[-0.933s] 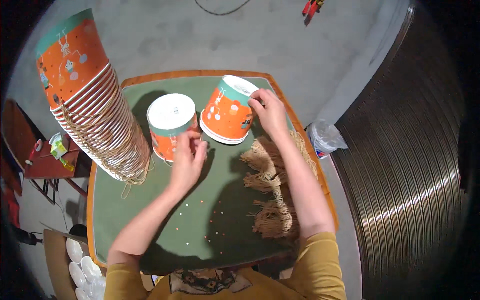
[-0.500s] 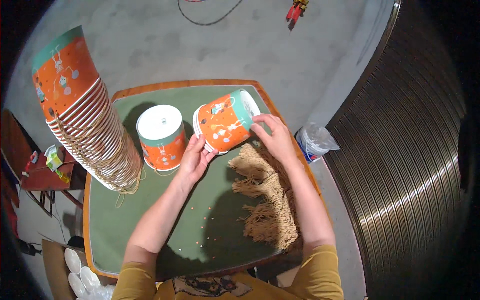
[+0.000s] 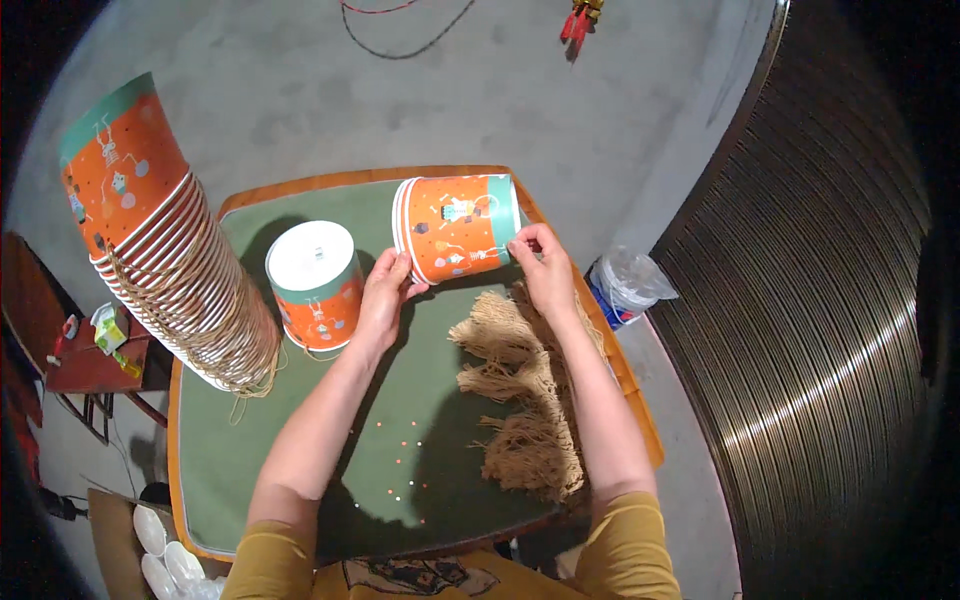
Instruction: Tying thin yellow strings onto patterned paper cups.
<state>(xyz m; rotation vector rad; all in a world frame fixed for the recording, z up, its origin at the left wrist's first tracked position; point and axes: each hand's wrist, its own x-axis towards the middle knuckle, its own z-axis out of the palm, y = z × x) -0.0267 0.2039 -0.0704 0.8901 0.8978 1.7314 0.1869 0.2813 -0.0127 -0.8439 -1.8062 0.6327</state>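
My left hand pinches the rim and my right hand grips the base of the orange paper bucket, tipped sideways over the green table; I reckon a loose pinch could drop it onto the twine bundles.

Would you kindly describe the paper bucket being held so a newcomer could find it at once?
On the green-topped table, at its far edge, an orange paper bucket with a teal rim lies on its side between the left hand and right hand. Its neighbour stands upside down, untouched.
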